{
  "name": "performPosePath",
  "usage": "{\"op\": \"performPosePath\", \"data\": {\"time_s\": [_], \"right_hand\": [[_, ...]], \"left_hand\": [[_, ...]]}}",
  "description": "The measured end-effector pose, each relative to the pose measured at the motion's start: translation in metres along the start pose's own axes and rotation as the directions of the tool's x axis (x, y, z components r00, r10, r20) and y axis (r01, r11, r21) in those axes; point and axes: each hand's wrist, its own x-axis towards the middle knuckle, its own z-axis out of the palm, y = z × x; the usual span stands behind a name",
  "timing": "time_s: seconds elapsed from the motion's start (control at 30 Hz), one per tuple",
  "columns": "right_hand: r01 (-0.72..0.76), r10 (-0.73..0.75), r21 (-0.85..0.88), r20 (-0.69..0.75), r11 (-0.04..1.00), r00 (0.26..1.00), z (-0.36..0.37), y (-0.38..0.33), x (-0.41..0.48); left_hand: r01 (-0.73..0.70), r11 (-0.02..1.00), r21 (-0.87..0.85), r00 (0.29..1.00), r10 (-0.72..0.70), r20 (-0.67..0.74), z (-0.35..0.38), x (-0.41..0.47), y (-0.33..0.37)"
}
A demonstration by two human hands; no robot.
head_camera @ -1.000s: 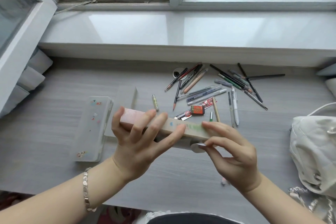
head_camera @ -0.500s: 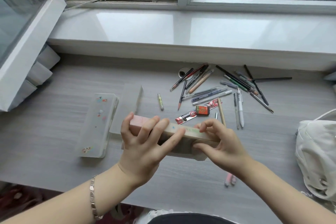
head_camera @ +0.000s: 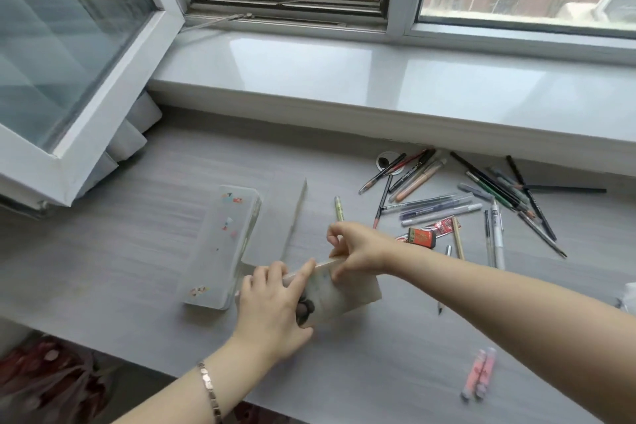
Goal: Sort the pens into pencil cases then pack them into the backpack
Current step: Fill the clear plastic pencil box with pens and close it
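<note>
From the head camera, the pastel pencil case [head_camera: 347, 291] was in the low middle of the frame, tipped up just above the grey desk [head_camera: 137, 262]. The left hand [head_camera: 272, 306] held its left end, with fingers curled over the top. The right hand [head_camera: 359, 249] was curled small and seemed to pinch the top edge of the case, maybe the lid, but it was blurry. The case looked like a hard, smooth box, so it was likely light and stiff and could slip. It was probably best to hold it by the long sides and lift the lid at its edge. I could not tell what was inside it. To its left lay a clear pencil case [head_camera: 223, 244] with little stickers, and a thin clear flap [head_camera: 296, 213] stood up beside it. I could not tell what that case held either. The pens [head_camera: 447, 206] lay loose in a messy pile in the middle right of the frame, with a red and black eraser [head_camera: 421, 237] near them. They looked thin and light and would likely roll, so the middle was the best place to pinch. Two pink pens [head_camera: 480, 373] lay apart at the lower right.
</note>
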Motion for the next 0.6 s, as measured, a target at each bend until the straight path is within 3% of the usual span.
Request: {"op": "performPosePath", "data": {"time_s": [0.1,0.17,0.3,0.43,0.6], "right_hand": [[-0.029,0.035,-0.089,0.068,0.996,0.997,-0.001,-0.001,0.023],[-0.004,-0.001,-0.143,-0.034,0.99,0.999,-0.006,-0.001,0.03],[0.072,-0.095,-0.091,-0.285,0.993,0.954,-0.01,0.01,0.028],[0.047,-0.073,-0.071,-0.434,0.996,0.898,-0.016,0.025,0.012],[0.029,-0.036,-0.023,-0.466,0.999,0.884,-0.02,0.032,-0.01]], "left_hand": [[0.16,0.986,0.05,0.975,-0.165,0.147,-0.001,0.004,0.006],[0.317,0.947,-0.052,0.923,-0.296,0.245,0.006,0.006,0.007],[0.466,0.875,-0.13,0.878,-0.44,0.189,0.007,0.018,0.009],[0.442,0.89,0.111,0.874,-0.455,0.172,0.003,0.048,0.02],[0.356,0.879,0.317,0.888,-0.424,0.178,0.002,0.073,0.029]]}}
